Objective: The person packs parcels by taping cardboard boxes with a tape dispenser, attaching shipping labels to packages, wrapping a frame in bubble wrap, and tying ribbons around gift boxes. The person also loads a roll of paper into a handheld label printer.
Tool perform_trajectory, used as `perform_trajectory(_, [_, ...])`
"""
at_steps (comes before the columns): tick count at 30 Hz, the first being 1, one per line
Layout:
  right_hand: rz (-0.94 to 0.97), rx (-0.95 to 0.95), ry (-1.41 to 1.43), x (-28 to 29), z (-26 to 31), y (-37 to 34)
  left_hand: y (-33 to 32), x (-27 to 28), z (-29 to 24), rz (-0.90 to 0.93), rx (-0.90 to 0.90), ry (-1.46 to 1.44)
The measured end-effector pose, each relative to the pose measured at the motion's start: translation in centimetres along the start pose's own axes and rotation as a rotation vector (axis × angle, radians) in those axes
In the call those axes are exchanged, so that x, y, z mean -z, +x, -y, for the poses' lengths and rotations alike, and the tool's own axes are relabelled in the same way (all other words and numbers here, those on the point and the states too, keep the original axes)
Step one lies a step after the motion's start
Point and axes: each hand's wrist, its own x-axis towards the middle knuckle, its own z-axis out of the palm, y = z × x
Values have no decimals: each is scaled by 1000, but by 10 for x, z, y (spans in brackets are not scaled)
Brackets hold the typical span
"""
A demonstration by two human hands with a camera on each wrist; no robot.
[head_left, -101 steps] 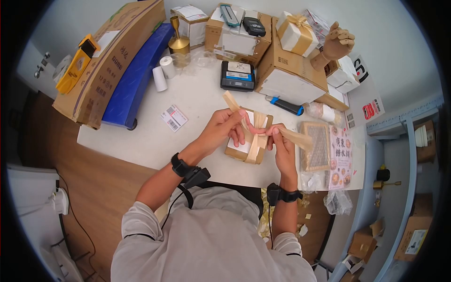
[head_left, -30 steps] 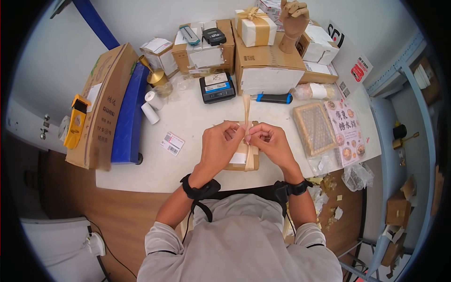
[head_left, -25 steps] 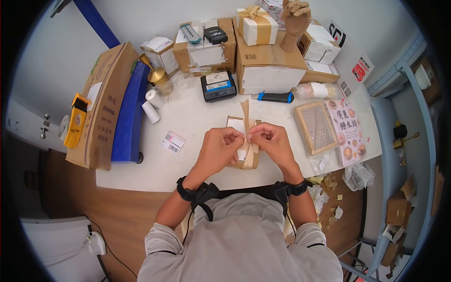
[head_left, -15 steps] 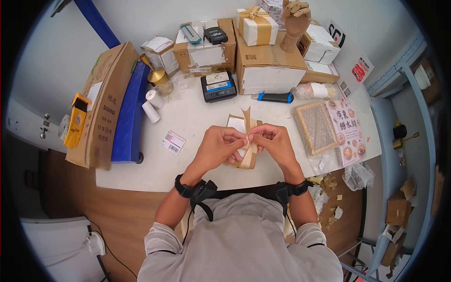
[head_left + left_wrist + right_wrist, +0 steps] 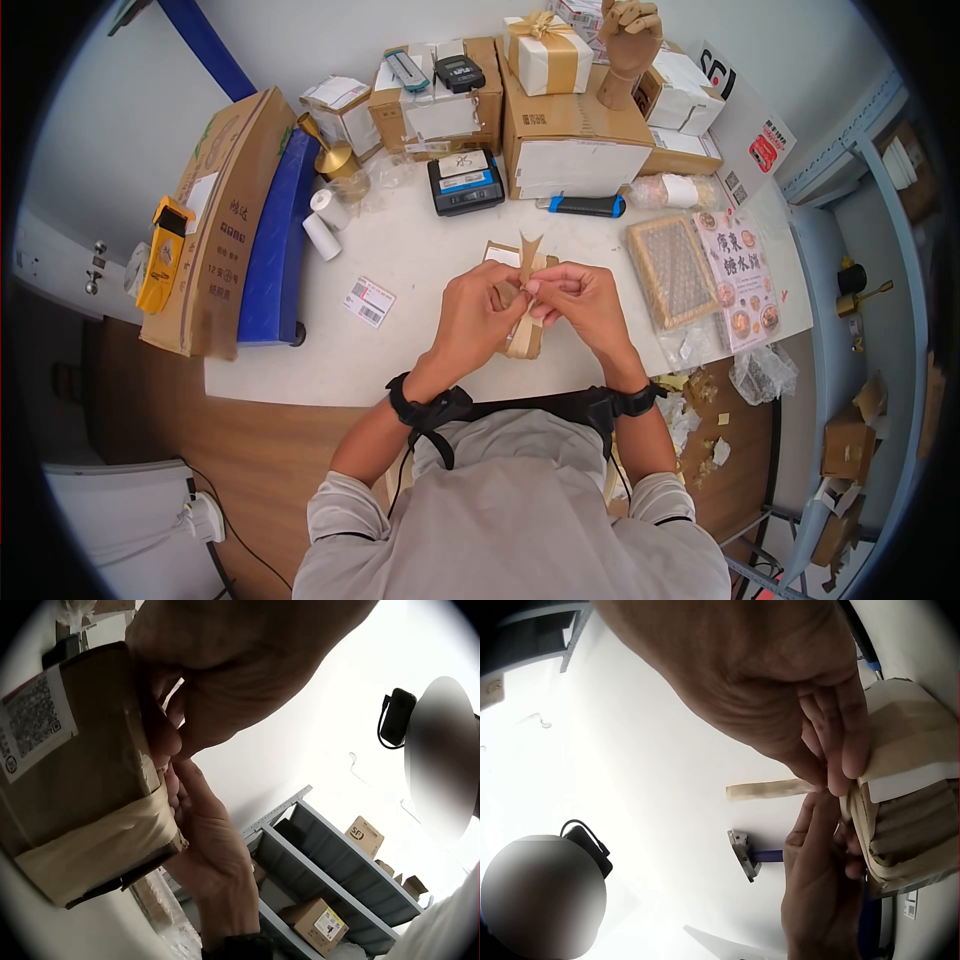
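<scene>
The wrapping of the small brown cardboard box (image 5: 97,769) looks well along but unfinished: a flat beige fabric ribbon (image 5: 105,836) already passes round it, yet no settled bow shows where the fingers meet, so fastening and neatening the ribbon seem to be what is left; any knot there is hidden by the fingers. The box sits on the white counter (image 5: 280,375) in front of the person, squared-off and a little worn at its edges, with a white printed label (image 5: 36,724) on one face. The ribbon lies smooth and fairly snug over one end, and a loose tail with a notched tip stands up above the box. Over the box, the left hand (image 5: 478,315) and the right hand (image 5: 588,310) each pinch the ribbon between thumb and fingers, their fingertips nearly touching. Left of the box, well apart, lies a white barcode sticker (image 5: 370,302); beyond the box are a black-and-blue label printer (image 5: 466,184) and a black cutter with blue ends (image 5: 585,206); to its right lie a tan rectangular frame in bubble wrap (image 5: 672,275) and a pink printed sheet (image 5: 736,280).
</scene>
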Motion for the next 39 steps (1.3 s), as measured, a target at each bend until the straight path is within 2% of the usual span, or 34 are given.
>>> perform_trajectory(4, [-15, -26, 27, -1, 2, -2, -2, -1, -1, -26, -21, 45])
perform_trajectory(7, [-23, 25, 8, -3, 0, -7, -3, -2, -1, -43, -69, 32])
perform_trajectory(10, [-53, 85, -24, -7, 3, -10, -4, -4, 5, -67, 9, -27])
perform_trajectory(12, [-113, 134, -124, -8, 4, -11, -4, -4, 10, -64, -48, -103])
perform_trajectory(16, [-91, 117, -28, -4, 0, -8, -5, -1, 6, -34, -12, -83])
perform_trajectory(18, [-49, 119, 20, -2, 0, -8, -5, 0, 7, -17, -120, 29])
perform_trajectory(21, [-26, 65, 17, 2, 3, -7, -4, 0, 8, -32, -177, 76])
perform_trajectory(28, [45, -36, -136, 7, 4, -2, -5, -1, 9, -99, -120, -48])
perform_trajectory(34, [82, 48, -217, 8, 3, -4, -3, 2, 16, -50, -80, -118])
perform_trajectory(36, [89, 79, -262, 8, 4, -5, -2, 6, 16, 21, -58, -227])
perform_trajectory(39, [93, 118, -323, 2, 7, -6, 0, 9, 19, 78, -120, -294])
